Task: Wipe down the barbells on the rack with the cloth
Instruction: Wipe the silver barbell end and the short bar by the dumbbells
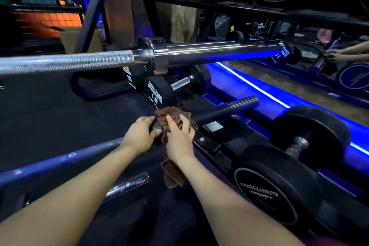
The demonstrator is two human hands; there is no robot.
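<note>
At the centre of the frame the left hand (142,133) curls its grip round the dark barbell (225,109), just beside the brown cloth (171,118) draped over the bar. The right hand (179,136) lies on the cloth with fingers fairly straight, pressing it to the bar, while the cloth's loose end hangs down below the wrist. A second barbell (209,52) — chrome, with a knurled shaft — crosses the upper half of the frame above the hands. A third bar, blue-lit (60,161), runs from the lower left toward the left hand. Three dumbbells show plainly: one marked POWER SPORT (279,171) at lower right, two hex ones (157,91) behind the cloth. A blue light strip (259,88) glows along the right, and another person's hands (337,54) show at the far right edge.
</note>
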